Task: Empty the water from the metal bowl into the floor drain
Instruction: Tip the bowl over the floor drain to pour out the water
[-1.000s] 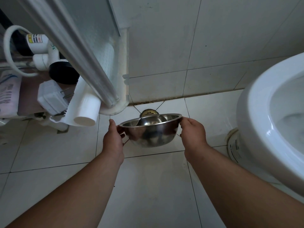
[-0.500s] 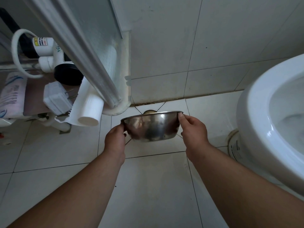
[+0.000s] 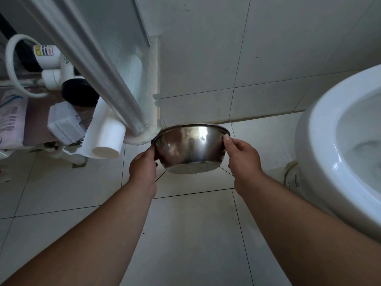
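Note:
I hold a shiny metal bowl (image 3: 190, 148) by its rim, low over the tiled floor near the wall corner. It is tipped steeply away from me, so its wet underside faces me and its opening points toward the wall. My left hand (image 3: 143, 169) grips the left rim and my right hand (image 3: 242, 156) pinches the right rim. The bowl hides the floor drain, and no water is visible.
A white toilet (image 3: 321, 162) fills the right side. At left a glass shower door frame (image 3: 92, 65) slants down to a white curb. Behind the frame lie a white pipe (image 3: 105, 141), a white hose and a black-capped fitting. Pale floor tiles (image 3: 189, 234) stretch toward me.
The bowl has tilted from nearly level to steeply tipped away from me and moved slightly toward the wall. The drain, visible behind it a second ago, is now covered.

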Motion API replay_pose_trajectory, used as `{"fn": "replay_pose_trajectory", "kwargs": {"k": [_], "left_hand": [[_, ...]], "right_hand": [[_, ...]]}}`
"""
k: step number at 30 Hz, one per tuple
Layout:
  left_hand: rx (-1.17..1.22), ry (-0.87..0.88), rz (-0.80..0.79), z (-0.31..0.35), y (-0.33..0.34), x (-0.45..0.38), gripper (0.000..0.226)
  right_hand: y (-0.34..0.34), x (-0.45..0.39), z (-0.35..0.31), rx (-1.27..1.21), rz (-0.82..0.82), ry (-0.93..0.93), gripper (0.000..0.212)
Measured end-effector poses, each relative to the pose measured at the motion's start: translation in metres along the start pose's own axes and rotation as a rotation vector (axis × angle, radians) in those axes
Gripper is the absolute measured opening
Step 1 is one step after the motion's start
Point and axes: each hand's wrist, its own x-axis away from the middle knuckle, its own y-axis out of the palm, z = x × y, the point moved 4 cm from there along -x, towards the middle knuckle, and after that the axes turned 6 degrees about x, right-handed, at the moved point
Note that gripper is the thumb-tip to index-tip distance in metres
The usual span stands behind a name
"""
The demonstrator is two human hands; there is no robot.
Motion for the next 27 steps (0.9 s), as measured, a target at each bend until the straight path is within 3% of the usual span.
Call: {"fn": "replay_pose_trajectory", "kwargs": {"k": [7,10,13,17,19,22,27], "left_hand": [[0.018,-0.002,0.007,0.0,0.004,-0.003,0.036],[0.013,0.003,-0.002,0.0,0.004,-0.004,0.036],[0.015,-0.007,-0.015,-0.002,0.003,-0.004,0.029],[0.003,-0.015,-0.01,-0.003,0.001,-0.004,0.016],[0.003,-0.021,-0.027,-0.004,0.003,-0.002,0.017],[0.047,-0.038,-0.034,-0.005,0.004,0.001,0.026],[0.095,-0.057,-0.051,-0.01,0.006,0.001,0.02]], "right_hand": [[0.002,-0.002,-0.011,-0.013,0.003,0.006,0.017],[0.001,-0.002,-0.009,0.026,0.027,0.034,0.032],[-0.003,-0.003,-0.004,0.052,0.071,0.073,0.06],[-0.01,-0.005,0.001,0.082,0.092,0.084,0.072],[-0.012,-0.005,0.005,0.08,0.106,0.097,0.066],[-0.013,-0.006,0.005,0.042,0.101,0.142,0.039],[-0.019,-0.008,0.01,-0.006,0.124,0.139,0.051]]}}
